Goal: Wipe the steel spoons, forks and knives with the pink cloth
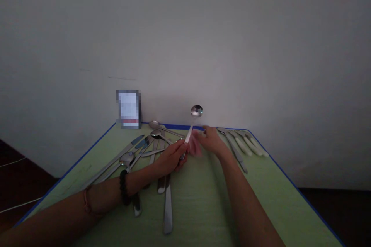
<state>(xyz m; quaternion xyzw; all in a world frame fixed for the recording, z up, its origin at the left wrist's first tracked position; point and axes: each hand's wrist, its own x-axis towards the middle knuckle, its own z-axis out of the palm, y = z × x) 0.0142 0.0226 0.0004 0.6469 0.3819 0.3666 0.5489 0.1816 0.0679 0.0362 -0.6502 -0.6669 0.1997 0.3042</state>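
Note:
My left hand (173,157) is closed around the handle of a metal spoon (196,111), which it holds raised with the shiny bowl up against the wall. Close to that handle, my right hand (213,141) pinches a pink cloth (196,146); the cloth is smeared by motion, and whether it touches the spoon I cannot tell. Under and around my left forearm lie several pieces of metal cutlery, among them a spoon (126,158), another spoon (154,124) and a table knife (124,152). Part of this pile is hidden by my left hand and arm.
Right of my right hand lie a metal utensil (236,153) and several utensils with pale handles (244,147). A blurred-out upright screen (129,109) stands at the back left. The green table (199,208) has a blue edge and meets a pale wall (185,46).

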